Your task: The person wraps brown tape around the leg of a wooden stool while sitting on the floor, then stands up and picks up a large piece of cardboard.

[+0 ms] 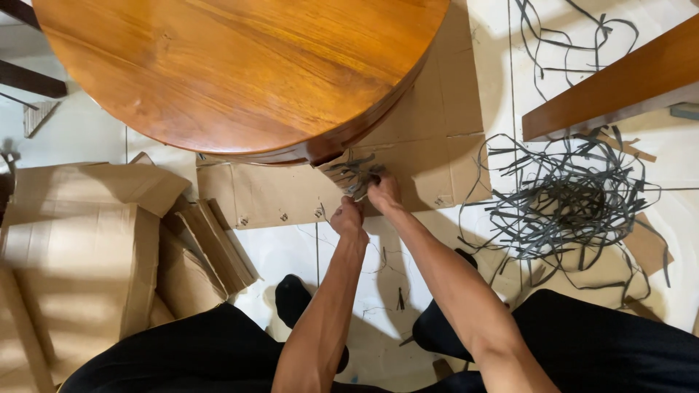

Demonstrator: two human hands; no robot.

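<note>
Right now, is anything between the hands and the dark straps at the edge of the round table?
Nothing visible: left hand and right hand already touch the dark straps below the round wooden table.

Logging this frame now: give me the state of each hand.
Left hand: closed, gripping the grey strips at the round table's edge.
Right hand: closed on the same strips.

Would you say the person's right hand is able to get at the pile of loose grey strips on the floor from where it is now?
Probably yes. The right hand is at the round wooden table's edge, gripping a bundle of grey strips; the pile of loose grey strips lies to its right, with only flat cardboard and bare floor between.
</note>
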